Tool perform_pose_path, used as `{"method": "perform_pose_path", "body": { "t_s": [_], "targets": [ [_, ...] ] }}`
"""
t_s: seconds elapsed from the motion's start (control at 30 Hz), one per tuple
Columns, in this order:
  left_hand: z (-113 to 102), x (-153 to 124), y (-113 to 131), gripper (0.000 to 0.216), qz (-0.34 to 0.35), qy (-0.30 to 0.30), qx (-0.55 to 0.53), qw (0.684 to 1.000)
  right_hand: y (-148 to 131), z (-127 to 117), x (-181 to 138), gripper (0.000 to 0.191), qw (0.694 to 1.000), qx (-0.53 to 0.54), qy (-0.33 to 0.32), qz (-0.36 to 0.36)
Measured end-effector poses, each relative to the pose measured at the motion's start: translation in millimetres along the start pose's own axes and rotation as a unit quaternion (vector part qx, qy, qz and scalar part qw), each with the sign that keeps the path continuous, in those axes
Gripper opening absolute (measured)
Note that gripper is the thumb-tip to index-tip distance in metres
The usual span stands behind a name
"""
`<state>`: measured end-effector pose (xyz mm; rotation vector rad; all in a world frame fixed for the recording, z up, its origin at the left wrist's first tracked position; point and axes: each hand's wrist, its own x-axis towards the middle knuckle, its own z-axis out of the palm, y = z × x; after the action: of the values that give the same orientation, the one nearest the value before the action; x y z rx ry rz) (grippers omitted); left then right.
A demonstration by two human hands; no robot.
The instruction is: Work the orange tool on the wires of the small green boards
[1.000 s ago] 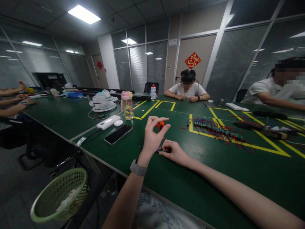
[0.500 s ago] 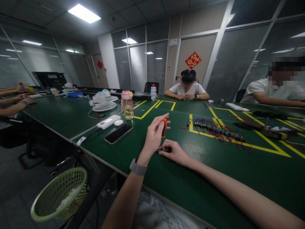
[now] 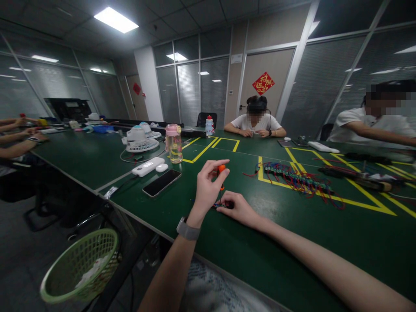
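Note:
My left hand (image 3: pixel 206 184), with a watch on its wrist, has its thumb and fingers closed around an orange and black screwdriver (image 3: pixel 222 168). The screwdriver stands nearly upright, its thin shaft pointing down at a small circuit board (image 3: pixel 219 205) with wires. My right hand (image 3: pixel 239 209) rests on the green table and pinches that board between thumb and fingers. Much of the board is hidden by the fingers, so whether the tip sits in a screw cannot be made out.
Right of my hands lies a row of wired circuit boards (image 3: pixel 297 175) inside yellow tape. A phone (image 3: pixel 161 182), a white power strip (image 3: pixel 148 166), a pink-lidded bottle (image 3: pixel 174 144) and white fans (image 3: pixel 140 139) stand left. A green basket (image 3: pixel 81 264) is below. People sit around the table.
The fingers of my left hand have gone from stretched out along the screwdriver to curled round its handle top. My right hand stays in place. A person at right has stretched an arm out.

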<state>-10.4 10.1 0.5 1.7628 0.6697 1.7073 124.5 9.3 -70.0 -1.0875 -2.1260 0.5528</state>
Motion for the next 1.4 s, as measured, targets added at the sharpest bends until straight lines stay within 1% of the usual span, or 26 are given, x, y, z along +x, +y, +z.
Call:
{"method": "perform_pose_path", "body": {
  "t_s": [0.07, 0.1, 0.17, 0.23, 0.3, 0.4, 0.47, 0.53, 0.6, 0.7, 0.77, 0.8, 0.9, 0.93, 0.97, 1.07, 1.1, 1.17, 1.27, 1.33, 1.4],
  "targets": [
    [-0.5, 0.3, 1.3, 0.021, 0.016, 0.006, 0.035, 0.999, 0.7, 0.0, 0.0, 0.007, 1.000, -0.002, 0.000, -0.002],
    [-0.6, 0.4, 1.9, 0.022, 0.016, -0.003, 0.027, 1.000, 1.0, 0.0, -0.1, 0.007, 1.000, -0.003, 0.000, -0.003],
    [-0.4, 0.4, 2.5, 0.028, -0.005, -0.033, -0.027, 0.999, 1.3, -0.1, -0.1, 0.008, 1.000, -0.004, -0.001, -0.005],
    [-0.1, 0.1, 2.1, 0.032, -0.024, -0.048, -0.073, 0.996, 1.2, -0.1, -0.3, 0.008, 1.000, -0.005, 0.000, -0.008],
    [-0.3, -0.3, 1.6, 0.030, -0.018, -0.028, -0.055, 0.998, 0.9, -0.2, -0.5, 0.008, 1.000, -0.006, -0.001, -0.009],
    [-1.1, -0.2, 1.9, 0.022, 0.012, 0.008, 0.017, 1.000, 0.4, -0.5, -0.8, 0.008, 1.000, -0.006, -0.002, -0.002],
    [-1.0, 0.1, 2.4, 0.024, 0.013, -0.001, 0.006, 1.000, -0.1, -0.7, -0.7, 0.008, 1.000, -0.005, -0.004, -0.001],
    [-0.5, 0.2, 2.2, 0.029, -0.005, -0.025, -0.044, 0.999, -0.7, -1.0, -0.5, 0.008, 1.000, -0.004, -0.005, -0.003],
    [-0.3, 0.1, 1.0, 0.031, -0.019, -0.028, -0.070, 0.997, -1.2, -1.1, -0.6, 0.008, 1.000, -0.003, -0.007, -0.002],
    [-1.1, -0.2, -0.4, 0.025, -0.002, 0.009, -0.014, 1.000, -1.1, -1.0, -0.9, 0.007, 1.000, -0.001, -0.006, 0.001],
    [-1.5, -0.2, 0.0, 0.022, 0.012, 0.017, 0.014, 1.000, -0.1, -0.5, -1.1, 0.007, 1.000, 0.001, -0.003, 0.000],
    [-1.4, -0.2, 0.4, 0.023, 0.011, 0.008, 0.005, 1.000, 0.6, -0.1, -1.1, 0.007, 1.000, 0.001, -0.002, -0.001],
    [-0.1, -0.3, 1.4, 0.030, -0.016, -0.035, -0.068, 0.997, 2.4, 0.6, -0.7, 0.008, 1.000, 0.001, -0.003, -0.006],
    [0.3, -0.4, 1.4, 0.031, -0.022, -0.038, -0.079, 0.996, 2.6, 0.6, -0.6, 0.009, 1.000, 0.000, -0.004, -0.007],
    [0.4, -0.5, 1.2, 0.030, -0.021, -0.029, -0.073, 0.997, 2.5, 0.5, -0.6, 0.009, 1.000, 0.000, -0.005, -0.007],
    [-0.8, -0.5, 0.5, 0.022, 0.009, 0.022, -0.001, 1.000, 1.3, -0.4, -0.8, 0.009, 1.000, -0.003, -0.008, -0.004],
    [-1.3, -0.4, 0.4, 0.021, 0.014, 0.028, 0.015, 0.999, 0.8, -0.7, -0.9, 0.009, 1.000, -0.004, -0.009, -0.002],
    [-1.9, -0.3, 0.4, 0.025, 0.008, 0.010, -0.003, 1.000, 0.2, -1.4, -1.0, 0.009, 1.000, -0.006, -0.010, -0.003],
    [-1.0, -0.3, 0.1, 0.033, -0.019, -0.028, -0.077, 0.996, 0.3, -1.8, -0.5, 0.009, 1.000, -0.004, -0.009, -0.003],
    [-0.3, -0.3, -0.3, 0.031, -0.021, -0.015, -0.071, 0.997, 0.5, -1.6, -0.3, 0.009, 1.000, -0.002, -0.010, -0.002],
    [-0.7, -0.1, -0.3, 0.023, -0.005, 0.023, -0.024, 0.999, 0.3, -1.3, -0.6, 0.009, 1.000, -0.002, -0.011, 0.000]
  ]
}}
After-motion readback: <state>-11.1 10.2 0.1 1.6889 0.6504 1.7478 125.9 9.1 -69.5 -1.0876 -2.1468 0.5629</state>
